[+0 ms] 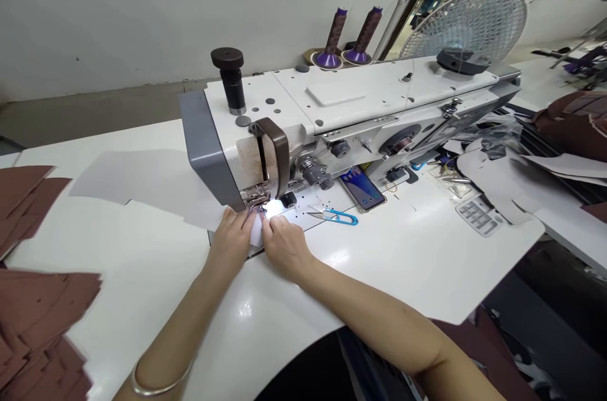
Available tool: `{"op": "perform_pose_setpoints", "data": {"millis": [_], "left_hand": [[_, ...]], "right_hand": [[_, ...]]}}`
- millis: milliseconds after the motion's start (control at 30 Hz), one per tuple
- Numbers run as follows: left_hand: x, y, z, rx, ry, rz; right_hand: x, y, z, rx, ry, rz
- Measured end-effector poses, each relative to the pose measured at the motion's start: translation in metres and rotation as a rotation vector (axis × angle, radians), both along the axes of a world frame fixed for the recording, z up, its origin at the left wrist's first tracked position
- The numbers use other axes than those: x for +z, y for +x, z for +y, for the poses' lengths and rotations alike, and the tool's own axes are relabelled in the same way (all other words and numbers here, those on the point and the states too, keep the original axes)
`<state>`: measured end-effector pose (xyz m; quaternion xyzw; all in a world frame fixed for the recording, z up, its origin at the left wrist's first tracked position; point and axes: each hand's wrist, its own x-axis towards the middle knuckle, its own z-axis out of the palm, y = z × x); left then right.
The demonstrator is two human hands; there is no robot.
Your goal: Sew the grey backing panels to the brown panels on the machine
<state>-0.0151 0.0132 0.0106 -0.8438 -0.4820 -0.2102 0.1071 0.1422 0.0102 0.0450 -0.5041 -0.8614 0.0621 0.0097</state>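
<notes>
A small white piece of material [257, 231] lies under the needle area of a white sewing machine [341, 97], lit by a bright lamp. My left hand [232, 235] presses on its left side, fingers together and pointing toward the needle. On the right side, my right hand [286, 244] is closed with its fingertips at the edge of the piece, close to the presser foot. Fingertips of both hands are partly hidden near the machine head. Blue-handled thread snips [339, 217] rest on the table to the right of my right hand.
Stacks of brown pieces [42, 312] lie at the left. Behind the machine bed is a large pale sheet [142, 183]. A phone [363, 188] lies under the machine arm. White pieces [496, 173] and a fan [469, 24] are at the right; two thread cones [336, 34] stand behind.
</notes>
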Motion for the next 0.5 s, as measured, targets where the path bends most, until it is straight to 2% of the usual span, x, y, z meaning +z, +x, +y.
{"op": "perform_pose_setpoints", "data": {"millis": [100,233,500], "left_hand": [[0.004,0.015,-0.014,0.027,0.109,-0.001],[0.000,0.027,-0.025,0.023,0.211,0.004],[-0.008,0.020,-0.016,0.003,0.064,-0.133]], "right_hand": [[0.003,0.000,0.000,0.013,0.005,0.006],[0.001,0.003,-0.002,0.064,0.014,0.028],[-0.001,0.004,0.000,0.115,0.025,0.046]]}}
